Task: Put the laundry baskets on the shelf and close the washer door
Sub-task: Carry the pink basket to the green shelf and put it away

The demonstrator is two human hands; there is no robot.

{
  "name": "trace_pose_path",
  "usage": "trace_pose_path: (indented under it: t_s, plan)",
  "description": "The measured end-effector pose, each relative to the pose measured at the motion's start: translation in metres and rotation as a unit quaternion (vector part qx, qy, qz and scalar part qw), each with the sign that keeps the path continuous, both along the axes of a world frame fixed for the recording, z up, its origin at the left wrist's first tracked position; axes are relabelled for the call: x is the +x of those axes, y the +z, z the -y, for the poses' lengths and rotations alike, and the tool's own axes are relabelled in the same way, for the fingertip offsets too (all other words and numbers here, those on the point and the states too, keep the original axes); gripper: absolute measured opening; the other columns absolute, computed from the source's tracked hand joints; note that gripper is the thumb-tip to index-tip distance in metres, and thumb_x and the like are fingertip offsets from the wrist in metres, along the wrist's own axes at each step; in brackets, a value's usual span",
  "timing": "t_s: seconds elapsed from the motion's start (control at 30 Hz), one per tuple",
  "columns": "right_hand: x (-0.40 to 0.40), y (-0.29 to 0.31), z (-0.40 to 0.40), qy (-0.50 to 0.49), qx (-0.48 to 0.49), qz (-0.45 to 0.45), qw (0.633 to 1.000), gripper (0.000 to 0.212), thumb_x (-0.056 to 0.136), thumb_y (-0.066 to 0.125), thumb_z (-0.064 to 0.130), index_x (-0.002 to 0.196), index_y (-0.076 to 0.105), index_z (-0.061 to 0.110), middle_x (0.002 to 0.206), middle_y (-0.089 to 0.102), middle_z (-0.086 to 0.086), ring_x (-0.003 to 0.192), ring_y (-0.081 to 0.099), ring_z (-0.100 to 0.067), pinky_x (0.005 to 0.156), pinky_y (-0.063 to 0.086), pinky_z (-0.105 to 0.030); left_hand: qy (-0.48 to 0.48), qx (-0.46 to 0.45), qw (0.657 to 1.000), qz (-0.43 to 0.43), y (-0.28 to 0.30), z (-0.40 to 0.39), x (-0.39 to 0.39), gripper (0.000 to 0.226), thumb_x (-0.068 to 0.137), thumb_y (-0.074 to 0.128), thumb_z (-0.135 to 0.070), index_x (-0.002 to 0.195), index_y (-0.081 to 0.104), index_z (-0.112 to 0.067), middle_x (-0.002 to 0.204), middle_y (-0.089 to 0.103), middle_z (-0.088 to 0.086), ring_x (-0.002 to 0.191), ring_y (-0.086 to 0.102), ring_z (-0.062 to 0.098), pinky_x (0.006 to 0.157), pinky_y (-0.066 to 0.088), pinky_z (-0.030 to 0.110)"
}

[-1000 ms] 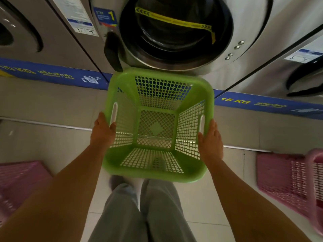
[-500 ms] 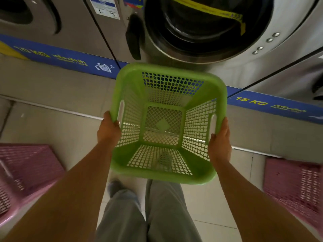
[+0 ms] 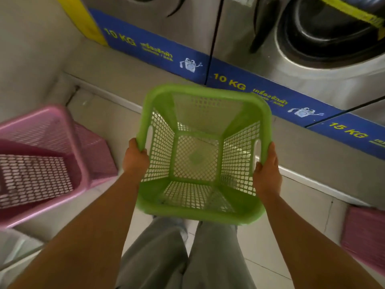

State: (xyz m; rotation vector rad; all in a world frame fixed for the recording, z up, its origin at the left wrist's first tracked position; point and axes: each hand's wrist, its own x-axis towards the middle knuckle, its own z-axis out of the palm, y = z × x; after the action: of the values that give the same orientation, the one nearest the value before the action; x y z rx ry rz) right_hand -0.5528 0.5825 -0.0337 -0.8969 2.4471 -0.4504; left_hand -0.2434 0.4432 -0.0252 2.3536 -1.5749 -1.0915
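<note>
View swung left, washer (image 3: 333, 34) now right | both grips clasp green basket (image 3: 200, 213) rims: left hand (image 3: 135, 158), right hand (image 3: 267, 174)

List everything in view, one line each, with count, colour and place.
green basket: one, green, centre, held off the floor, empty
pink baskets: two, pink; one at left, one at the right edge
washers: two, steel; one at top centre, one at top right with a dark open drum
blue labels: a strip, blue with yellow text, along the washer bases
floor: pale tiles, below
legs: two, grey trousers, bottom centre
left hand: grips the basket's left rim
right hand: grips the basket's right rim
</note>
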Motion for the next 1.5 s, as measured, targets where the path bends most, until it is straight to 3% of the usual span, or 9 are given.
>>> trace_pose_path:
  t_s: [0.13, 0.3, 0.4, 0.5, 0.63, 0.9, 1.17, 1.33, 1.5]
  plan:
    - [0.070, -0.003, -0.006, 0.022, -0.001, 0.020, 1.000, 0.072, 0.095, 0.044, 0.012, 0.152, 0.005, 0.034, 0.157, 0.028, -0.001, 0.111, 0.060, -0.041, 0.089, 0.048, -0.049, 0.057, -0.011, 0.998, -0.019, 0.007, -0.023, 0.073, 0.040, 0.093, 0.044, -0.003, 0.133, 0.042, -0.006, 0.111, 0.060, 0.021, 0.096, 0.060, 0.037, 0.071, 0.043, 0.034]
    - [0.124, -0.009, -0.007, 0.037, 0.008, 0.035, 0.999, 0.071, 0.096, 0.045, 0.013, 0.152, 0.008, 0.034, 0.156, 0.031, 0.000, 0.112, 0.060, -0.035, 0.088, 0.048, -0.039, 0.125, -0.033, 0.991, -0.038, -0.005, -0.044, 0.133, 0.046, 0.093, 0.044, -0.003, 0.138, 0.042, -0.013, 0.097, 0.059, 0.012, 0.059, 0.052, 0.013, 0.033, 0.039, 0.012]
    - [0.140, -0.019, -0.007, 0.056, 0.018, 0.029, 0.998, 0.070, 0.097, 0.044, 0.012, 0.153, 0.008, 0.032, 0.157, 0.030, 0.000, 0.106, 0.062, -0.033, 0.077, 0.042, -0.031, 0.149, -0.027, 0.988, -0.043, -0.022, -0.059, 0.155, 0.044, 0.093, 0.045, -0.004, 0.136, 0.043, -0.013, 0.089, 0.059, 0.006, 0.068, 0.061, 0.021, 0.041, 0.042, 0.019]
    - [0.150, -0.037, -0.004, 0.073, 0.034, 0.022, 0.996, 0.071, 0.096, 0.045, 0.012, 0.152, 0.008, 0.034, 0.155, 0.034, -0.002, 0.111, 0.061, -0.033, 0.084, 0.049, -0.038, 0.177, -0.013, 0.983, -0.045, -0.041, -0.075, 0.169, 0.048, 0.093, 0.045, -0.005, 0.139, 0.041, -0.015, 0.083, 0.056, 0.000, 0.061, 0.053, 0.010, 0.046, 0.039, 0.021]
    - [0.156, -0.065, -0.001, 0.106, 0.040, 0.012, 0.994, 0.073, 0.094, 0.048, 0.011, 0.151, 0.010, 0.035, 0.152, 0.039, -0.003, 0.116, 0.059, -0.034, 0.092, 0.049, -0.046, 0.208, 0.011, 0.977, -0.054, -0.073, -0.093, 0.182, 0.044, 0.091, 0.048, -0.010, 0.134, 0.045, -0.021, 0.099, 0.065, 0.013, 0.074, 0.061, 0.027, 0.066, 0.055, 0.039]
    - [0.156, -0.116, 0.008, 0.133, 0.040, -0.004, 0.990, 0.075, 0.093, 0.051, 0.012, 0.152, 0.010, 0.033, 0.152, 0.040, -0.004, 0.116, 0.059, -0.037, 0.094, 0.048, -0.050, 0.220, 0.011, 0.972, -0.077, -0.137, -0.103, 0.193, 0.043, 0.089, 0.050, -0.011, 0.130, 0.049, -0.024, 0.092, 0.062, 0.008, 0.066, 0.055, 0.021, 0.062, 0.050, 0.034]
    - [0.153, -0.147, 0.009, 0.171, 0.106, -0.035, 0.979, 0.077, 0.092, 0.043, 0.003, 0.153, 0.003, 0.029, 0.162, 0.011, 0.000, 0.131, 0.046, -0.036, 0.098, 0.045, -0.047, 0.126, 0.085, 0.986, -0.068, -0.161, -0.112, 0.179, 0.079, 0.084, 0.058, -0.012, 0.151, 0.016, -0.018, 0.141, 0.045, 0.011, 0.122, 0.050, 0.035, 0.097, 0.047, 0.053]
    - [0.164, -0.147, -0.001, 0.238, 0.138, -0.048, 0.960, 0.080, 0.094, 0.052, 0.016, 0.154, -0.001, 0.018, 0.162, -0.004, -0.013, 0.148, 0.005, -0.035, 0.114, 0.028, -0.052, 0.136, 0.085, 0.986, -0.047, -0.154, -0.119, 0.170, 0.083, 0.086, 0.059, -0.018, 0.153, 0.010, -0.015, 0.151, 0.032, 0.015, 0.128, 0.046, 0.039, 0.098, 0.046, 0.055]
    - [0.178, -0.131, -0.009, 0.286, 0.153, -0.062, 0.944, 0.074, 0.097, 0.047, 0.024, 0.154, 0.001, 0.015, 0.161, 0.006, -0.015, 0.147, 0.012, -0.036, 0.115, 0.028, -0.050, 0.098, 0.096, 0.990, -0.025, -0.136, -0.131, 0.165, 0.074, 0.093, 0.055, -0.023, 0.152, 0.013, -0.010, 0.157, 0.024, 0.014, 0.138, 0.035, 0.037, 0.108, 0.037, 0.050]
